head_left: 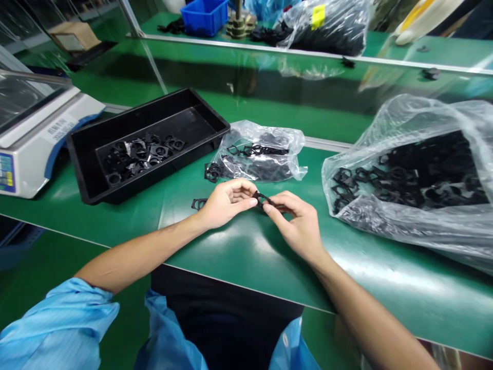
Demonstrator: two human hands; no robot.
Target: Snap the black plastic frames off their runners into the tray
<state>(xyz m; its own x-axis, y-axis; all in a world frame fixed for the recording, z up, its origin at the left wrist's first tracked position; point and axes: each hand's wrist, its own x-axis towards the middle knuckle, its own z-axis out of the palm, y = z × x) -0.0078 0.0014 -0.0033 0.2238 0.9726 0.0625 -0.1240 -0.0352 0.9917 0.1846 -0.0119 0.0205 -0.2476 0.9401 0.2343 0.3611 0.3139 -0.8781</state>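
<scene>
Both hands meet over the green table (246, 257) and pinch one small black plastic part (261, 198) between them. My left hand (227, 203) has its fingers curled on the part's left end. My right hand (296, 223) grips the right end with thumb and fingers. Another black part (198, 204) lies on the mat just left of my left hand. Behind the hands, a small clear bag (260, 151) holds several black parts, some spilling out at its left.
A black tray (88, 154) with several black parts stands at the left. A white weighing scale (34, 139) sits at the far left. A large clear bag of black parts (416, 174) fills the right. At the back sit a blue bin (204, 15) and another bag (327, 25).
</scene>
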